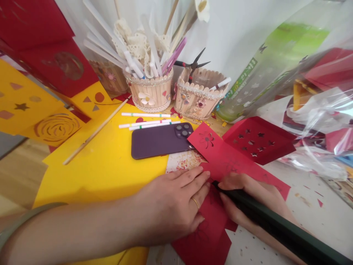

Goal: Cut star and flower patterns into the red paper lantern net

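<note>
My left hand (pixel 179 204) lies flat on a sheet of red card (pixel 205 243), fingers stretched out and close together, with a ring on one finger. My right hand (pixel 248 195) is closed round a long dark green pen-like tool (pixel 275 224), whose black tip touches the card just beside my left fingertips. Whether the tip is a blade or a nib I cannot tell. Flower outlines mark the card, and its upper arm has a cut-out flower (pixel 206 140). A folded-up red flap (pixel 256 138) shows several star-shaped holes.
Behind my hands lies a purple phone (pixel 154 141) on yellow card (pixel 110 173), beside several white sticks (pixel 146 115). A thin wooden stick (pixel 96 130) lies left. Decorated pots (pixel 151 94) hold sticks and pliers (pixel 194 66). A green-labelled bottle (pixel 264 62) and clear plastic bag (pixel 317 121) stand right.
</note>
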Tool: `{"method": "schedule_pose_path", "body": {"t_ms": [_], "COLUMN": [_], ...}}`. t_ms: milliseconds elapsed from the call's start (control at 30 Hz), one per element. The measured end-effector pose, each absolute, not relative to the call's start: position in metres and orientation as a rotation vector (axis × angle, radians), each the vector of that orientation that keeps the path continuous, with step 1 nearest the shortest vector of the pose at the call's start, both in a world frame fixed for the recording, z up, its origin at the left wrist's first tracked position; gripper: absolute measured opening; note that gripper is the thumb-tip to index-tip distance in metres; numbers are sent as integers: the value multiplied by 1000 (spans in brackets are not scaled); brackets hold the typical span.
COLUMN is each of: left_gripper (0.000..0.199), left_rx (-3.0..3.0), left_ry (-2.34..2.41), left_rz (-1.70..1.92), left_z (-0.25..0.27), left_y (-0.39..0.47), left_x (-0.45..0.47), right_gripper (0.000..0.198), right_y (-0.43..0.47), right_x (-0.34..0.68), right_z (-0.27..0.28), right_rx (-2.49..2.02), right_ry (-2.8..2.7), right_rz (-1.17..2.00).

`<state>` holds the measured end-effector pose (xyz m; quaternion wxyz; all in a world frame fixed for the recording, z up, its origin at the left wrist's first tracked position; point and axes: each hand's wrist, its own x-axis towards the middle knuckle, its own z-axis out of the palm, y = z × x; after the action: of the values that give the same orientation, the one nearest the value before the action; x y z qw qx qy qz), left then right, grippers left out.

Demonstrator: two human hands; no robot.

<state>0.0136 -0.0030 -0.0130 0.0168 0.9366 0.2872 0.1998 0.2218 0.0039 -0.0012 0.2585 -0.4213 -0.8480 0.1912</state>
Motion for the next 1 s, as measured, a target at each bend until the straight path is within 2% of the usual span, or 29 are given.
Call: {"method": "schedule_pose_path", "body": {"t_ms": [167,367,567,700,833,900,1000], "left_gripper": [41,43,40,62,79,74,55], "left_rx": [2891,2783,2235,1574,1516,1537,1535], "left_ry": [876,829,1019,1181,1233,1207,1178], "left_rz": [602,504,654,767,865,913,1038], "left_z": [-13,-11,-6,-7,-15,-17,-11], "left_y": [-4,0,6,4,1,2,8], "left_x": [14,9,12,30,49,55,54], "right_gripper": [19,7,7,8,10,10,13], "right_y": [4,6,2,-2,-3,-3,-6], "right_x": [225,230,226,222,222,226,243], "right_z": [-1,-1,1,0,-5,-5,1], "right_rx": [-1166,-1412,-1411,-1337,-1254,-1228,-1184], "right_ry": [-2230,-1814,-1720,-1757,-1796,-1823,-1885], "right_rz": [538,604,542,424,276,190,46]}}
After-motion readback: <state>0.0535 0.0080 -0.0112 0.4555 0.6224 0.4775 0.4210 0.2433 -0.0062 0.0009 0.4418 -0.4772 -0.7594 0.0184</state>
